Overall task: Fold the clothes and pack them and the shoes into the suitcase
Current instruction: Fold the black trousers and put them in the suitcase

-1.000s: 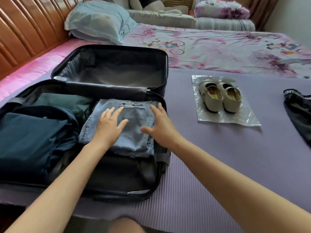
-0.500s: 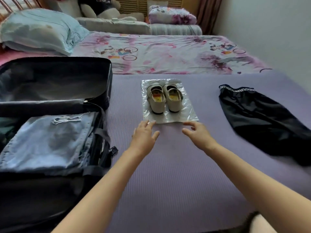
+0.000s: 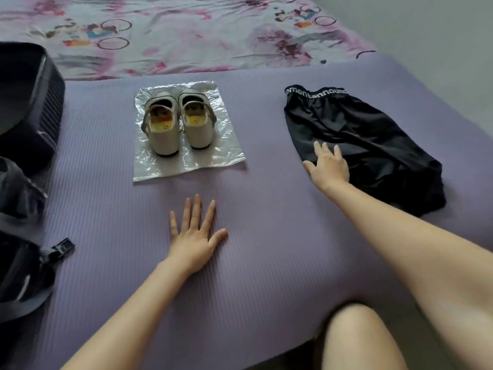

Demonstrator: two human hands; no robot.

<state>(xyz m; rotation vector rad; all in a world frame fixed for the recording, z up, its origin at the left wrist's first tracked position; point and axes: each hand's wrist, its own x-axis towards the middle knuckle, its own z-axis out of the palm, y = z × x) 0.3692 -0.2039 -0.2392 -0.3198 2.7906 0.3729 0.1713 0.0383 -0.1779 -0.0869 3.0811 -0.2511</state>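
A black pair of shorts (image 3: pixel 373 148) with a lettered waistband lies spread on the purple mat at the right. My right hand (image 3: pixel 329 166) rests open on its near left edge, fingers apart, not gripping. My left hand (image 3: pixel 196 233) lies flat and open on the mat, just in front of a pair of cream shoes (image 3: pixel 178 124) that stand side by side on a clear plastic sheet (image 3: pixel 226 153). The black suitcase (image 3: pixel 29 108) shows only partly at the left edge; what it holds is out of view.
The purple ribbed mat (image 3: pixel 266 263) covers the near half of the bed. A floral bedsheet (image 3: pixel 186 36) lies beyond it. A suitcase strap buckle (image 3: pixel 62 248) lies on the mat at the left. My bare knee (image 3: pixel 360 340) is at the bottom.
My view has swung right, away from the suitcase and the folded jeans. My right hand moved from in front of the shoes onto the black shorts; my left hand dropped flat on the mat.
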